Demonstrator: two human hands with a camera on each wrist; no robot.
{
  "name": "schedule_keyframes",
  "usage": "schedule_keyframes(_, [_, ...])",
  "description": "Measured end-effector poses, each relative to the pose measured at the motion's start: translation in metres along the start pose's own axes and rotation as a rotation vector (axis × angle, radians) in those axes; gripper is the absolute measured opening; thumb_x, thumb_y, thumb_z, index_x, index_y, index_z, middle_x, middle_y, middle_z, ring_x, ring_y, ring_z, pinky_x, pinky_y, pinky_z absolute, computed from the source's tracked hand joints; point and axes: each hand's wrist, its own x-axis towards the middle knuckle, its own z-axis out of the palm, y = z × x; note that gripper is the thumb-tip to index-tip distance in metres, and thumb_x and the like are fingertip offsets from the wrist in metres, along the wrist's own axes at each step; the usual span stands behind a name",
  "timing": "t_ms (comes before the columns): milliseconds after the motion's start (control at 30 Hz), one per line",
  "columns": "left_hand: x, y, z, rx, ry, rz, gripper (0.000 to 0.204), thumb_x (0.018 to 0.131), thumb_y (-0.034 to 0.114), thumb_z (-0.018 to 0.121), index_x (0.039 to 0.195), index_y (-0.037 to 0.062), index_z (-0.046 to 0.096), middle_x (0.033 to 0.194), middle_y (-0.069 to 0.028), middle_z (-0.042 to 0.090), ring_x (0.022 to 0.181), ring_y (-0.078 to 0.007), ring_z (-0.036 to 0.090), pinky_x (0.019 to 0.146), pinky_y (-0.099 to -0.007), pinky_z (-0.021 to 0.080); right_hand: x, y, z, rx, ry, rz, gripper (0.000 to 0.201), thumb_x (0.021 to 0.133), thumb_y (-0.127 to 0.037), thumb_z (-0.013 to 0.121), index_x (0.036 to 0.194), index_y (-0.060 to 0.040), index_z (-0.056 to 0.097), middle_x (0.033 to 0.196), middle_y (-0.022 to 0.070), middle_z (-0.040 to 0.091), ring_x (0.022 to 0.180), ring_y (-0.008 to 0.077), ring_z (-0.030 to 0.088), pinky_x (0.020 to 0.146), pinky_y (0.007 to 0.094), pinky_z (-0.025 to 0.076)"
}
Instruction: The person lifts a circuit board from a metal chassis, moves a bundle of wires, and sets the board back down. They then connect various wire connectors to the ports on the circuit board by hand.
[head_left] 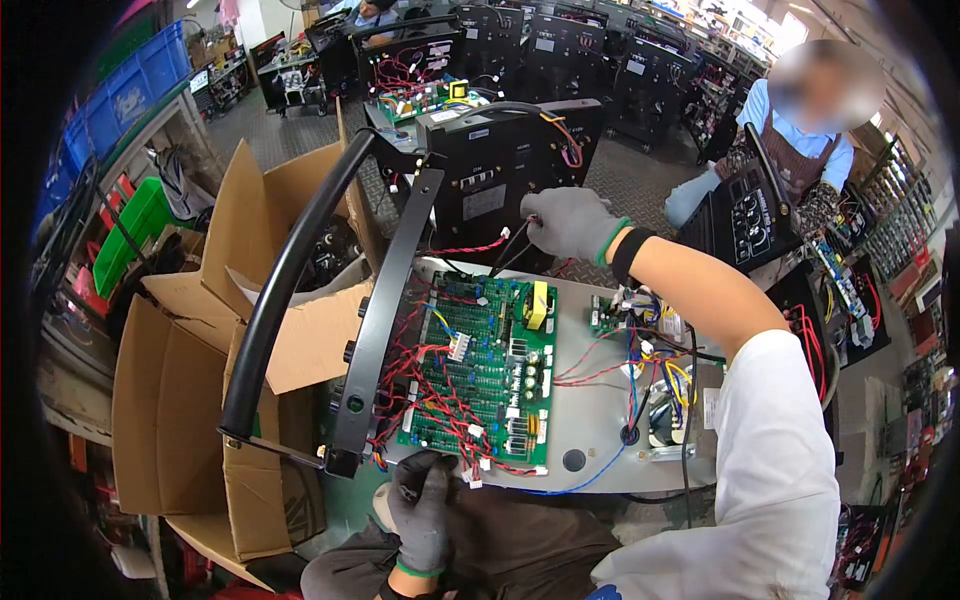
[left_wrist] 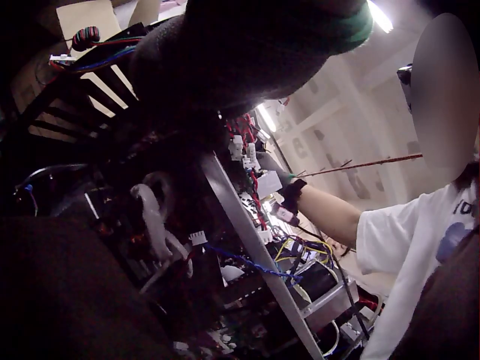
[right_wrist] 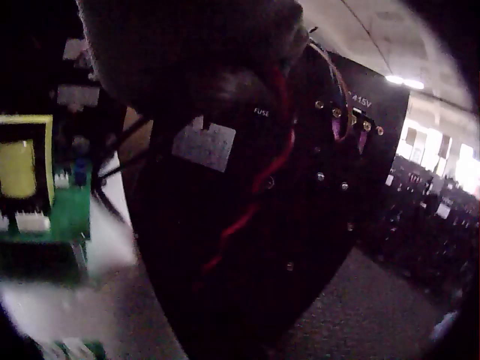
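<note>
My right hand (head_left: pixel 575 225), in a grey glove with a green cuff, is raised past the far edge of the metal chassis plate (head_left: pixel 590 440). Its fingers grip black wires (head_left: pixel 512 245) that slant down toward the green circuit board (head_left: pixel 480 370). In the right wrist view, a twisted red wire (right_wrist: pixel 259 184) hangs below that glove. My left hand (head_left: pixel 425 515), also gloved, is at the plate's near edge, its fingers bent close to white connectors (head_left: pixel 475 484) on red wires. Seen from the left wrist, the glove (left_wrist: pixel 225 60) is dark; I cannot tell whether its fingers hold anything.
A black handle (head_left: pixel 300 270) and bar rise along the plate's left side. Left of them stands an open cardboard box (head_left: pixel 170 400). Beyond the plate is a black panel (head_left: pixel 510 180). Another person (head_left: pixel 800 150) works at the right, and wiring (head_left: pixel 665 390) crowds the plate's right end.
</note>
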Motion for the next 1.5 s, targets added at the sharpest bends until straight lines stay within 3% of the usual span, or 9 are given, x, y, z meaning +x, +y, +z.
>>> schedule_keyframes(200, [0.0,-0.003,-0.004,-0.01,-0.012,0.004,0.018,0.09,0.01,0.059,0.104,-0.0002,0.056,0.083,-0.0068,0.063,0.062,-0.0103,0.052,0.055,-0.0243,0.042,0.012,0.021,0.008,0.27,-0.061,-0.038,0.031,0.086,-0.015,0.051,0.114,-0.0133,0.063,0.104,0.0129,0.067,0.092,0.0315,0.065,0.085,0.0411,0.05])
schedule_keyframes(333, [0.0,-0.002,-0.004,0.019,-0.027,0.0,0.018,0.091,0.011,0.058,0.104,-0.0001,0.055,0.082,-0.0067,0.063,0.062,-0.0101,0.053,0.054,-0.0242,0.042,0.008,0.023,-0.005,0.453,-0.134,-0.136,0.038,0.087,-0.006,0.049,0.124,-0.0128,0.055,0.109,0.011,0.065,0.09,0.0226,0.066,0.08,0.0344,0.052])
schedule_keyframes(400, [0.001,-0.003,-0.004,0.008,-0.031,0.005,0.017,0.091,0.01,0.058,0.104,-0.0001,0.056,0.082,-0.0065,0.063,0.061,-0.01,0.052,0.054,-0.0238,0.042,0.0,0.012,-0.019,0.699,-0.275,0.104,0.043,0.088,-0.005,0.047,0.13,-0.0152,0.046,0.112,0.0105,0.061,0.089,0.0158,0.064,0.072,0.0299,0.053])
schedule_keyframes(500, [0.0,0.002,-0.001,-0.002,-0.027,0.009,0.016,0.091,0.009,0.058,0.103,-0.0001,0.056,0.082,-0.0062,0.063,0.061,-0.0096,0.052,0.054,-0.0231,0.042,0.001,0.013,-0.016,0.824,-0.297,0.085,0.044,0.089,-0.003,0.047,0.131,-0.0134,0.042,0.113,0.0092,0.058,0.086,0.011,0.062,0.066,0.0258,0.051])
schedule_keyframes(733, [0.0,0.0,-0.004,0.001,-0.042,0.015,0.015,0.091,0.008,0.057,0.103,0.0003,0.057,0.087,-0.0069,0.065,0.063,-0.0088,0.053,0.056,-0.0229,0.042,0.009,0.019,-0.002,1.456,-0.276,0.053,0.04,0.09,-0.005,0.053,0.13,-0.0036,0.047,0.115,0.0096,0.057,0.093,0.0136,0.059,0.08,0.0282,0.051])
schedule_keyframes(967, [0.0,-0.002,-0.007,-0.009,-0.061,0.001,0.017,0.091,0.009,0.06,0.106,0.0013,0.056,0.092,-0.0073,0.066,0.066,-0.0094,0.056,0.057,-0.0227,0.044,0.008,0.017,-0.007,1.172,-0.224,0.074,0.042,0.094,-0.014,0.054,0.134,-0.0075,0.046,0.118,0.008,0.057,0.103,0.0164,0.057,0.088,0.0318,0.049])
schedule_keyframes(1133, [-0.001,0.002,-0.004,0.016,-0.07,0.006,0.018,0.091,0.009,0.06,0.106,0.0016,0.056,0.091,-0.0062,0.066,0.066,-0.0091,0.056,0.058,-0.0222,0.044,0.012,0.003,0.002,1.547,-0.237,0.138,0.042,0.097,-0.02,0.048,0.138,-0.0097,0.042,0.121,0.0064,0.057,0.109,0.016,0.053,0.095,0.0355,0.044])
schedule_keyframes(1267, [-0.002,-0.001,-0.005,-0.009,-0.068,0.014,0.017,0.091,0.009,0.06,0.106,0.0018,0.056,0.089,-0.0052,0.065,0.067,-0.009,0.056,0.059,-0.022,0.044,0.039,-0.006,0.022,1.519,-0.197,-0.067,0.038,0.098,-0.014,0.046,0.134,-0.0042,0.044,0.112,0.008,0.059,0.099,0.0138,0.055,0.084,0.0295,0.046])
schedule_keyframes(1500, [-0.01,-0.006,0.002,0.181,0.003,0.214,0.013,0.091,0.008,0.059,0.1,0.0002,0.057,0.086,-0.005,0.063,0.068,-0.0087,0.054,0.061,-0.0237,0.044,0.044,-0.012,0.024,1.599,-0.055,0.057,0.028,0.095,-0.017,0.053,0.119,-0.0027,0.056,0.102,0.0072,0.066,0.09,0.0138,0.061,0.077,0.029,0.049])
